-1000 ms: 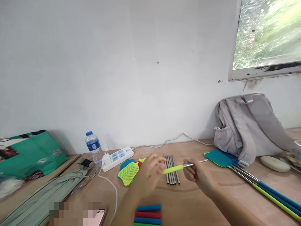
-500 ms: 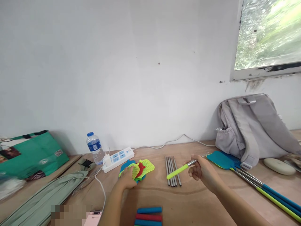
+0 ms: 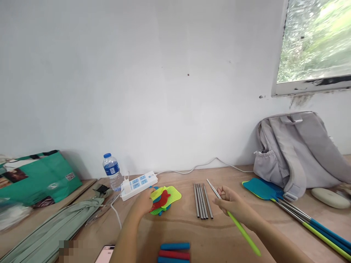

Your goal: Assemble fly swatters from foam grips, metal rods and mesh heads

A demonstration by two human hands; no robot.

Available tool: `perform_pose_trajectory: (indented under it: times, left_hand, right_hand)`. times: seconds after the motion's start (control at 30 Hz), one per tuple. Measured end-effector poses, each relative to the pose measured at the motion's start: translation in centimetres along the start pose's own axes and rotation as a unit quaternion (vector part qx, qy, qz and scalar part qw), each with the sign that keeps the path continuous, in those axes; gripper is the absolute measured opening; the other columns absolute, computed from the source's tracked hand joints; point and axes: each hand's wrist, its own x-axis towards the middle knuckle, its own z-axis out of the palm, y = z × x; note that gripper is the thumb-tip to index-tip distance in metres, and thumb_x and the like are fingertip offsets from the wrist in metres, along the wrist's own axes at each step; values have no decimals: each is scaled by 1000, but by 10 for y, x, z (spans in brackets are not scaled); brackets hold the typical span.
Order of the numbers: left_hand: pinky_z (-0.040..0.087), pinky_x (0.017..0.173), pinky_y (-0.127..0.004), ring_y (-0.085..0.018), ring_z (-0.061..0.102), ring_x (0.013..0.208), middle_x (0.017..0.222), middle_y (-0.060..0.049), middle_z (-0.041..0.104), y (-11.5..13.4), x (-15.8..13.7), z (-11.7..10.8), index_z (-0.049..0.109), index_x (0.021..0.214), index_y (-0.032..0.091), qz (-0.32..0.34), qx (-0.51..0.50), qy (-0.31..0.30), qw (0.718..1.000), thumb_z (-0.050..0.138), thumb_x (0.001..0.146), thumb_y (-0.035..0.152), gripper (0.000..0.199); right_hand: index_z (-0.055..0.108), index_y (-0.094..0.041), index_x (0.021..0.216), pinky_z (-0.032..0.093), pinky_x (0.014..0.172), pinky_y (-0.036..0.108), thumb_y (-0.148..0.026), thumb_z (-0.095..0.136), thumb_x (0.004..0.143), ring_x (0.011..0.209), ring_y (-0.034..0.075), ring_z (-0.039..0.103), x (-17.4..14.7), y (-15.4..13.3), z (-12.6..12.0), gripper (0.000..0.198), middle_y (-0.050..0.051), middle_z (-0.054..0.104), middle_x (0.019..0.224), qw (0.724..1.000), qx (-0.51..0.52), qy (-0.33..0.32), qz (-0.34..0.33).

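Note:
My right hand (image 3: 230,204) is closed round a metal rod with a yellow-green handle (image 3: 245,235). The bare silver end points up and away, and the handle slants down towards me. At the left, my left hand (image 3: 142,204) grips the edge of a yellow-green fly swatter head (image 3: 159,191) in a pile; its fingertips are partly hidden. A red swatter head (image 3: 163,201) and blue ones lie in the same pile. Between my hands several silver rods (image 3: 201,201) lie side by side. Blue and red handle tubes (image 3: 174,254) lie nearest me.
A white power strip (image 3: 139,185) and a water bottle (image 3: 112,170) stand behind the pile. Assembled fly swatters (image 3: 263,188) lie at the right by a grey backpack (image 3: 296,149). A green bag (image 3: 41,179), folded cloth (image 3: 60,223) and a phone (image 3: 105,254) are at the left.
My right hand has turned the rod, so the handle now points down towards me instead of left. My left hand has shifted slightly left, and the yellow-green swatter head is tilted up.

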Motion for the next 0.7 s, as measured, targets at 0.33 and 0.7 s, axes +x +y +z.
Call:
perform_pose_trajectory:
  times: [0.33,0.7]
  left_hand:
    - [49,69,-29,-22,64,79,83,-5,69,64,-20,-13,60,91,15,-15,-433,-53,900,72,61,32,37]
    - [54,60,-29,-22,67,71,79,-7,71,102,-41,-5,62,86,14,-71,-603,-144,782,74,64,30,29]
  right_hand:
    - [35,-21,61,24,45,20,-33,56,77,46,8,38,-21,-18,-5,29,-8,43,49,960,-260,-8,-104]
    - [61,-23,74,34,55,24,-46,41,87,62,16,53,-45,-49,-17,33,2,56,62,870,-447,21,-208]
